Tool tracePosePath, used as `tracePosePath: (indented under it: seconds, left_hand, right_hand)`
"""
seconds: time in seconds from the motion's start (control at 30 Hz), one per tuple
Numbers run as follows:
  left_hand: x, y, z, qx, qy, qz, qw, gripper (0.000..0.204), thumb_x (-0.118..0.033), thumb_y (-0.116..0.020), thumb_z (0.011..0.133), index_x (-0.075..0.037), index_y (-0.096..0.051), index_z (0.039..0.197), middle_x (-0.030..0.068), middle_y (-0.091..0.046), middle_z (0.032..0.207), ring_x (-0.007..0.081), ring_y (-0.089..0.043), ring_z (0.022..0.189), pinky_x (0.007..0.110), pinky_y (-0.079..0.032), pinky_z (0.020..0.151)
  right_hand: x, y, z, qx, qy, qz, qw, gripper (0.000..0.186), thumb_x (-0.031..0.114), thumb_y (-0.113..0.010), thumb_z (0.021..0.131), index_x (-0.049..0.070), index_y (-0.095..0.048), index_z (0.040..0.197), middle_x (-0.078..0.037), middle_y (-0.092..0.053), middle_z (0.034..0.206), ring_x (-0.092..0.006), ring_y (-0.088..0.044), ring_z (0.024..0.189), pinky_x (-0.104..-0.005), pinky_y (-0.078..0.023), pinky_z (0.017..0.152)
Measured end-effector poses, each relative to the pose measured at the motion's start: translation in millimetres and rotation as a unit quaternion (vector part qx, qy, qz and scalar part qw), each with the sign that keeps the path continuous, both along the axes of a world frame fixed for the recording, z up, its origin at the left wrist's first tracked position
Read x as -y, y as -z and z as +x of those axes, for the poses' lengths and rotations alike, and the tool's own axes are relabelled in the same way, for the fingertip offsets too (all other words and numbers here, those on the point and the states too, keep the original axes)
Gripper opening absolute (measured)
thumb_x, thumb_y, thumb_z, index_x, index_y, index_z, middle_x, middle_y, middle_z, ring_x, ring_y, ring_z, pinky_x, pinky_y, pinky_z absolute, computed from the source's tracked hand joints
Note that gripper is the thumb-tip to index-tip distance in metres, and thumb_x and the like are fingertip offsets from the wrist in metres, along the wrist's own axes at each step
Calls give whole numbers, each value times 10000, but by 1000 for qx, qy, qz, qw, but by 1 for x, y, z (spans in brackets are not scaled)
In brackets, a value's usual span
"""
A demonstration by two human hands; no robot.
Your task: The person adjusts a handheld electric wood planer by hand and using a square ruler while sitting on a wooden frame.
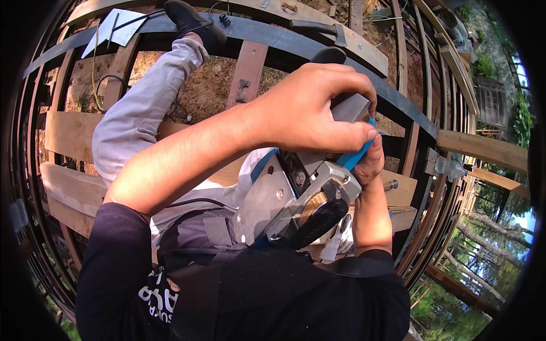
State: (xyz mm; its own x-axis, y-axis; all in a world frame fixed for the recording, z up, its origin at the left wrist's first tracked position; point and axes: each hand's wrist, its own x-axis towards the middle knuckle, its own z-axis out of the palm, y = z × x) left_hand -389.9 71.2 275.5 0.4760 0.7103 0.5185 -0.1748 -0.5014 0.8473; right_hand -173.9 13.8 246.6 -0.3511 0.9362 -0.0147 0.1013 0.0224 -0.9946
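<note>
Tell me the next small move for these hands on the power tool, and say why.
I'd probably settle the right hand more firmly against the blue part before shifting the left hand. The power tool is tilted close to the black shirt, the left hand curls over its far end, and the right hand's grip is partly hidden, so its firmness is unclear.

- Power planer (296, 174): grey, black and blue, tilted, a little right of the scene's middle.
- Flat metal plate (263, 206): facing upward, near left, with round spots.
- Blue piece (357, 157): slanting, far right.
- Yellowish strip (314, 202): exposed, near right, beside black casing (318, 224).
</note>
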Motion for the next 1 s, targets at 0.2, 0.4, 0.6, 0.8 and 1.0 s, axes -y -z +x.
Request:
tracePosePath:
  seconds: [0.2, 0.4, 0.6, 0.8, 1.0]
  left_hand:
    - [-1, 1, 1, -1, -3, -12, 1000, 351, -278, -699, 759, 9, -625, 947, 118, -619, 914, 202, -594, 885, 317, -463, 813]
    - [1, -4, 2, -1, -2, -50, 999, 340, -268, -700, 762, 4, -624, 950, 102, -604, 910, 185, -572, 889, 307, -448, 820]
    - [1, -1, 0, 7, -6, -63, 998, 339, -274, -688, 763, 8, -622, 939, 99, -599, 902, 185, -566, 888, 313, -442, 829]
    - [-1, 2, -4, -6, -3, -61, 998, 329, -276, -671, 762, 12, -627, 915, 100, -606, 891, 185, -569, 885, 314, -442, 835]
    - [-4, 3, -8, 15, 3, -48, 999, 332, -317, -620, 853, 9, -629, 916, 87, -599, 907, 173, -567, 879, 312, -444, 827]
  right_hand:
    - [3, -19, -13, -148, 35, -204, 967, 667, 577, -394, 952, 2, -453, 1286, -169, -567, 1209, -292, -581, 1119, -427, -462, 983]
    - [-4, -7, 1, 2, 26, 20, 999, 772, 683, -408, 891, -17, -496, 1204, -135, -606, 1055, -236, -616, 958, -358, -493, 839]
    - [-17, -4, 2, 152, -7, 238, 959, 791, 736, -427, 843, -18, -566, 1037, -90, -602, 825, -188, -600, 730, -304, -472, 639]
    - [-10, -5, -4, 66, -29, 92, 993, 725, 643, -379, 916, -35, -566, 1093, -91, -641, 879, -160, -623, 747, -291, -484, 625]
    - [-5, -30, -23, -75, 34, -201, 976, 686, 585, -386, 951, -25, -551, 1217, -57, -632, 875, -102, -597, 725, -214, -459, 610]
